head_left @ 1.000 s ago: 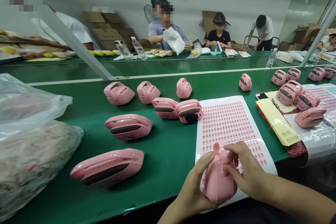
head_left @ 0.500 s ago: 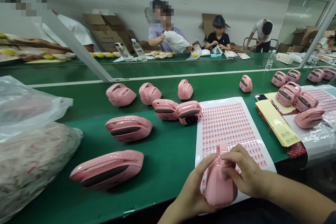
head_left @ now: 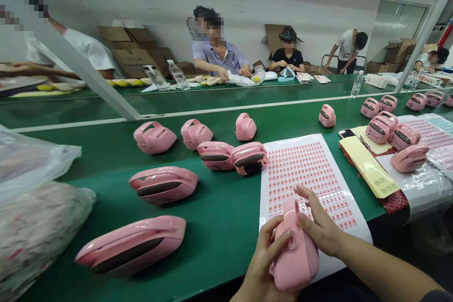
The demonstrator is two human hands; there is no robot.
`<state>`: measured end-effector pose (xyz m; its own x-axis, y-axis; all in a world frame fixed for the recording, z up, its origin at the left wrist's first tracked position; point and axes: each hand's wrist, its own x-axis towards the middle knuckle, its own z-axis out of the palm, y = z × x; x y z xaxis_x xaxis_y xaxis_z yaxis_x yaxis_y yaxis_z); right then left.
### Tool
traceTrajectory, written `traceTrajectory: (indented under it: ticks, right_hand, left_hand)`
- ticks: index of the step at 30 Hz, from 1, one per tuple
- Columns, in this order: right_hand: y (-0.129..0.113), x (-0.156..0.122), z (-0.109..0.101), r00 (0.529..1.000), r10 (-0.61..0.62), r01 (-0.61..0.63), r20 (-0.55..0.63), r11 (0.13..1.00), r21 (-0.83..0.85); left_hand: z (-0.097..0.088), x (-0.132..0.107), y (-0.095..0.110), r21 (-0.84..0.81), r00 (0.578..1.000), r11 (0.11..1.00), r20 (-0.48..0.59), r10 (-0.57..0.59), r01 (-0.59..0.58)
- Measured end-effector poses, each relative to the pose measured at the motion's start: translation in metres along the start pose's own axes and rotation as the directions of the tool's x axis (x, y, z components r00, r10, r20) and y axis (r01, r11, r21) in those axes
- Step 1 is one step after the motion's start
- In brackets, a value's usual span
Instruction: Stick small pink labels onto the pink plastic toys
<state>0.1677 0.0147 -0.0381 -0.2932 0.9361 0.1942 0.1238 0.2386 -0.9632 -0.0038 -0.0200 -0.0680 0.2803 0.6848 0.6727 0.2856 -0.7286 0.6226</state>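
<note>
Here the left hand (head_left: pixel 267 257) is clamped around a glossy pink plastic housing (head_left: pixel 295 259), cradling it upright just over the near edge of a sticker sheet (head_left: pixel 264 198). That grip seems to steady the piece and leave its upper side reachable. The right hand (head_left: pixel 320 219) is open, its thumb apparently against the housing while its fingers spread over the sheet, probably keeping them close to the small labels. Other pink housings (head_left: pixel 163 185) lie well spaced on the green conveyor belt (head_left: pixel 219 231), likely to keep their glossy shells from rubbing. A clear plastic bag (head_left: pixel 35 226) sits at the belt's left.
</note>
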Motion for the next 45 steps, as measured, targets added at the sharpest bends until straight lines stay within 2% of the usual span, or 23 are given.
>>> traceTrajectory:
  ticks: [1,2,3,5,6,7,8,9,10,12,14,16,18,20,22,25,28,31,34,37,39,42,45]
  right_hand:
    - [0.006,0.002,0.003,0.995,0.081,-0.074,-0.056,0.991,0.112]
    - [0.012,0.003,0.006,0.982,0.169,-0.144,-0.089,0.962,0.232]
    - [0.015,0.004,0.009,0.965,0.251,-0.209,-0.079,0.913,0.350]
    - [0.018,0.006,0.012,0.930,0.356,-0.348,0.090,0.774,0.529]
    - [0.017,0.007,0.013,0.904,0.370,-0.422,0.213,0.698,0.578]
    - [0.016,0.008,0.012,0.876,0.364,-0.482,0.317,0.635,0.603]
    - [0.013,0.009,0.010,0.857,0.351,-0.515,0.378,0.594,0.618]
    - [0.011,0.010,0.007,0.858,0.340,-0.514,0.385,0.577,0.635]
    - [0.009,0.011,0.003,0.879,0.333,-0.476,0.340,0.587,0.655]
    - [0.006,0.012,-0.004,0.941,0.294,-0.326,0.165,0.669,0.668]
    - [0.007,0.011,-0.008,0.976,0.217,-0.192,0.033,0.771,0.608]
    - [0.011,0.008,-0.007,0.994,0.109,-0.083,-0.024,0.862,0.499]
    - [0.016,0.004,-0.003,0.997,-0.008,0.033,-0.071,0.931,0.364]
    - [0.019,0.001,0.004,0.989,-0.068,0.096,-0.130,0.968,0.230]
    - [0.018,0.000,0.010,0.987,-0.038,0.063,-0.154,0.985,0.163]
    - [0.011,0.000,0.016,0.990,-0.017,0.042,-0.138,0.983,0.178]
    - [0.001,0.002,0.019,0.971,-0.146,0.172,-0.191,0.977,0.125]
    - [-0.005,0.003,0.020,0.909,-0.335,0.340,-0.246,0.940,-0.025]
    - [-0.009,0.003,0.023,0.845,-0.484,0.454,-0.228,0.874,-0.173]
    - [-0.014,0.004,0.026,0.805,-0.556,0.501,-0.208,0.824,-0.264]
    - [-0.020,0.007,0.027,0.762,-0.607,0.559,-0.223,0.792,-0.247]
    - [-0.030,0.013,0.025,0.691,-0.666,0.648,-0.282,0.743,-0.166]
    - [-0.036,0.020,0.021,0.658,-0.684,0.675,-0.315,0.721,-0.158]
  left_hand:
    - [0.006,-0.003,0.000,-0.011,0.993,0.999,-0.114,-0.033,0.032]
    - [0.013,-0.006,0.001,-0.037,0.965,0.996,-0.248,-0.091,0.084]
    - [0.021,-0.009,0.002,-0.081,0.902,0.982,-0.391,-0.186,0.168]
    - [0.033,-0.013,0.004,-0.202,0.719,0.931,-0.593,-0.363,0.304]
    - [0.038,-0.014,0.005,-0.256,0.645,0.905,-0.636,-0.423,0.341]
    - [0.042,-0.014,0.008,-0.296,0.610,0.887,-0.646,-0.459,0.354]
    - [0.044,-0.013,0.010,-0.331,0.606,0.872,-0.628,-0.489,0.360]
    - [0.046,-0.012,0.013,-0.370,0.616,0.851,-0.588,-0.524,0.371]
    - [0.046,-0.009,0.015,-0.418,0.628,0.821,-0.531,-0.569,0.389]
    - [0.046,-0.004,0.020,-0.544,0.635,0.724,-0.392,-0.666,0.425]
    - [0.043,0.003,0.023,-0.679,0.614,0.599,-0.270,-0.742,0.424]
    - [0.039,0.010,0.023,-0.781,0.569,0.474,-0.190,-0.800,0.406]
    - [0.035,0.017,0.022,-0.824,0.493,0.383,-0.148,-0.857,0.417]
    - [0.034,0.020,0.019,-0.833,0.428,0.353,-0.158,-0.890,0.427]
    - [0.034,0.019,0.014,-0.841,0.396,0.367,-0.205,-0.895,0.396]
    - [0.034,0.012,0.005,-0.846,0.398,0.399,-0.250,-0.883,0.354]
    - [0.031,0.011,0.002,-0.822,0.408,0.442,-0.288,-0.867,0.359]
    - [0.024,0.025,0.010,-0.777,0.417,0.548,-0.407,-0.812,0.309]
    - [0.015,0.050,0.027,-0.659,0.471,0.713,-0.563,-0.679,0.241]
    - [0.008,0.070,0.045,-0.593,0.535,0.787,-0.615,-0.579,0.170]
    - [0.004,0.078,0.052,-0.551,0.560,0.823,-0.642,-0.523,0.137]
    - [0.002,0.082,0.052,-0.489,0.568,0.862,-0.675,-0.471,0.134]
    - [0.003,0.084,0.044,-0.444,0.568,0.891,-0.713,-0.412,0.089]
